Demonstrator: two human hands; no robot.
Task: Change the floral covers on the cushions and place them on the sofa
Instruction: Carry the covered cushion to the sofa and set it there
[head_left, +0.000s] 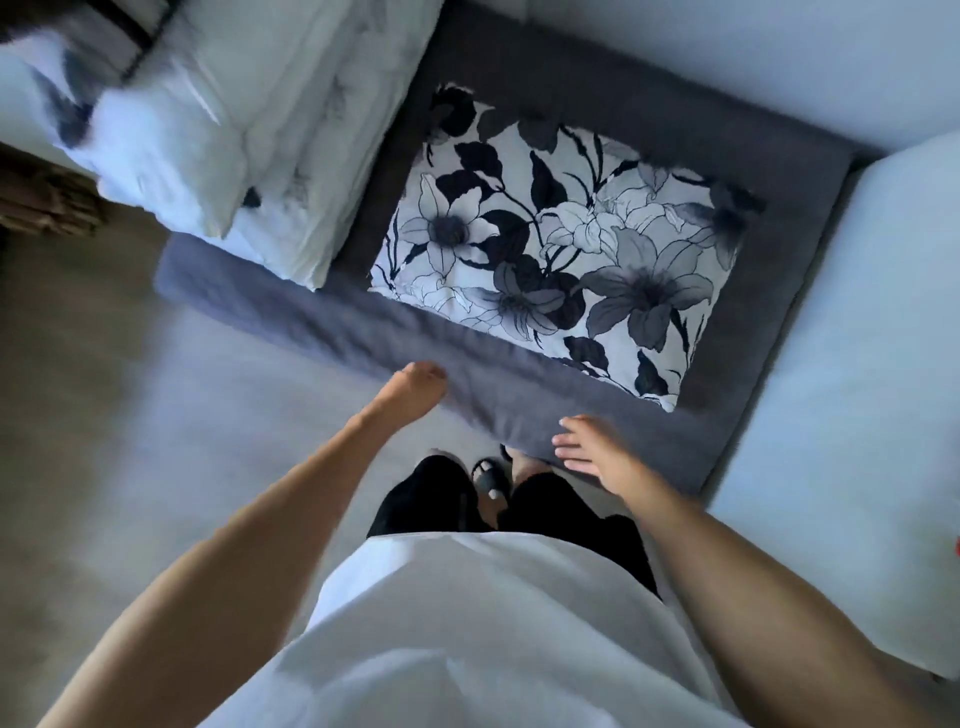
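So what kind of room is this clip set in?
Most likely a home living room: a grey sofa with a floral cushion lying on its seat, white cushions piled beside it, and a carpeted floor.

Dim interior, cool blue cast throughout. Light soft and even, source not identifiable; no hard shadows, no glare. Centre of frame sharpest: floral cushion print crisp. Upper left heavily motion-blurred, white bedding smeared. Left hand and right hand slightly soft. Wide-angle distortion bends straight edges toward the corners; forearms at bottom stretched. Floor at left featureless, out of focus.
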